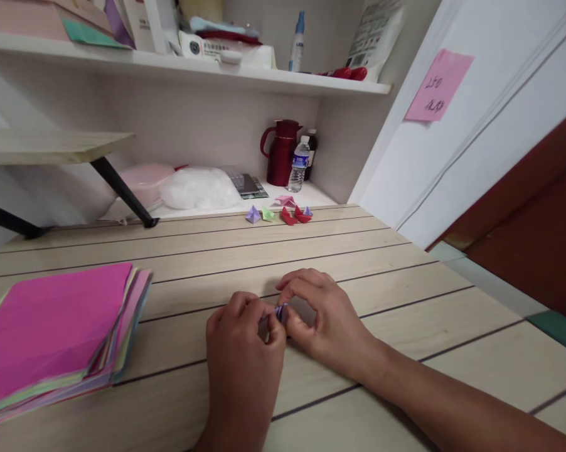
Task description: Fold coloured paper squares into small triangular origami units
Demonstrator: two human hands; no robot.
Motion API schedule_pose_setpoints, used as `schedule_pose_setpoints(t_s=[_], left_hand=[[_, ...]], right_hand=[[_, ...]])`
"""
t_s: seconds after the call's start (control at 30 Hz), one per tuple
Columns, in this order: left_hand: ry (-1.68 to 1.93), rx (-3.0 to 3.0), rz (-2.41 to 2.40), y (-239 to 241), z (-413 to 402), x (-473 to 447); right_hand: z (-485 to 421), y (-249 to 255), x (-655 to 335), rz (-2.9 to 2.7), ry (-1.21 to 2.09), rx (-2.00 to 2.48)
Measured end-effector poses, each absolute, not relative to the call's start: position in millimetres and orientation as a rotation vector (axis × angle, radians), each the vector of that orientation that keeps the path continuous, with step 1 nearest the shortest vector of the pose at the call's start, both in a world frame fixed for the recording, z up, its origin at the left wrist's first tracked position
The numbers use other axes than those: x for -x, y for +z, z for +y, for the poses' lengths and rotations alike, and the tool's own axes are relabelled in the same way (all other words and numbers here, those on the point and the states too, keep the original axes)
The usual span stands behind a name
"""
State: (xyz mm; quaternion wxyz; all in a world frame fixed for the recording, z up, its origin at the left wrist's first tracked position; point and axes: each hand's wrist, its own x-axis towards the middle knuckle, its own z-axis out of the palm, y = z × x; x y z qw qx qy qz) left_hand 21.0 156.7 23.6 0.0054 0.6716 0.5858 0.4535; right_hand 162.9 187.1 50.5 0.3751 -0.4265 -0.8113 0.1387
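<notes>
My left hand and my right hand meet over the wooden desk, fingers pinched together on a small purple folded paper piece. Only a sliver of the paper shows between the fingertips; most of it is hidden. A stack of coloured square paper sheets, pink on top, lies at the left of the desk. Several finished folded paper shapes, purple, green, pink and red, sit in a row at the desk's far edge.
Behind the desk stand a dark red jug, a water bottle, a white plastic bag and a pink container. A cluttered shelf runs above. A pink note sticks on the white panel at right.
</notes>
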Motion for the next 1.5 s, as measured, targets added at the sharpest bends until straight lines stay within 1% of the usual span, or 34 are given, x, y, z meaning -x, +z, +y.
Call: schedule_pose_setpoints(t_s=[0.17,0.43,0.7,1.03,1.2,1.4,1.5], left_hand=[[1.401,-1.964,1.824,23,158,-21],[1.373,-1.843,1.888,21,159,-16],[1.349,-1.679,1.865,23,161,-12],[1.228,-1.365,1.86,24,161,-10],[1.257,-1.364,1.835,23,160,-10],[1.38,-1.477,1.843,20,159,-13],[1.39,-1.53,1.796,19,159,-14]], right_hand=[[188,50,-163,-2.063,0.43,1.109],[193,47,-165,-1.91,0.827,1.168],[196,42,-166,-1.825,1.083,1.12],[198,40,-166,-1.852,1.096,1.06],[200,45,-168,-1.921,1.129,1.021],[199,52,-171,-2.156,0.917,0.826],[198,55,-171,-2.214,0.857,0.796]])
